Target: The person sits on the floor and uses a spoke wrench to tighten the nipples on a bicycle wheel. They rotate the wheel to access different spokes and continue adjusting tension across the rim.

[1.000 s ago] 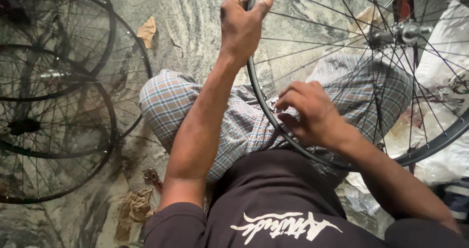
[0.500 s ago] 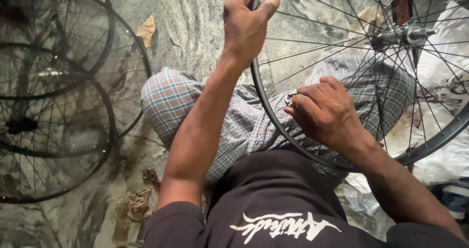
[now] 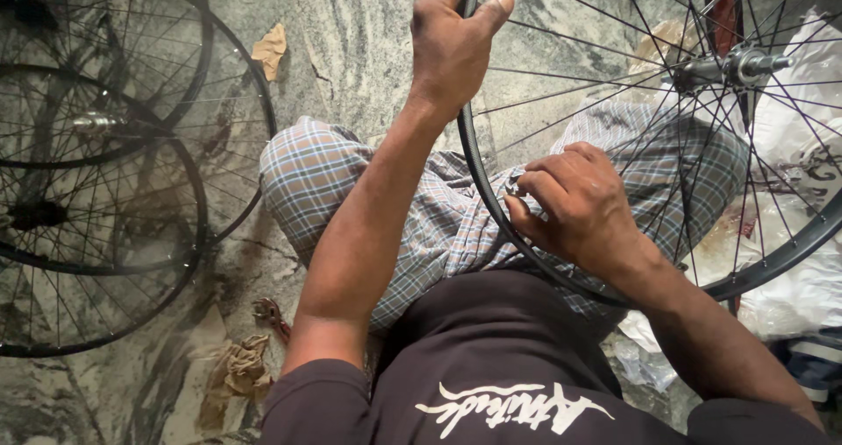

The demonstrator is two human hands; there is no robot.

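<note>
Gripping the black metal bicycle wheel rim (image 3: 481, 201) near its top, the left hand (image 3: 452, 46) has its fingers curled behind the rim and the thumb pressed across the front edge, so it is clamped on the rim. The wheel stands roughly upright over the person's lap, resting against the checked grey-blue cloth (image 3: 438, 226) that covers the knees, with thin silver wire spokes (image 3: 596, 85) running to a silver metal hub and axle (image 3: 732, 66) at the upper right.

The right hand (image 3: 574, 204) sits lower on the same rim, at its inner left edge, fingers bunched tightly together where a spoke meets the rim; whether a small tool is pinched in them cannot be told, since the knuckles hide it.

On the mottled grey stone floor (image 3: 351, 50) to the left lie several other black spoked bicycle wheels (image 3: 105, 199), overlapping one another, well apart from both hands. A crumpled brown scrap of paper (image 3: 270, 49) lies beside their upper edge, and a dirty tan rag (image 3: 237, 370) rests near the left elbow. White plastic bags (image 3: 807, 121) are heaped behind the held wheel on the right.
</note>
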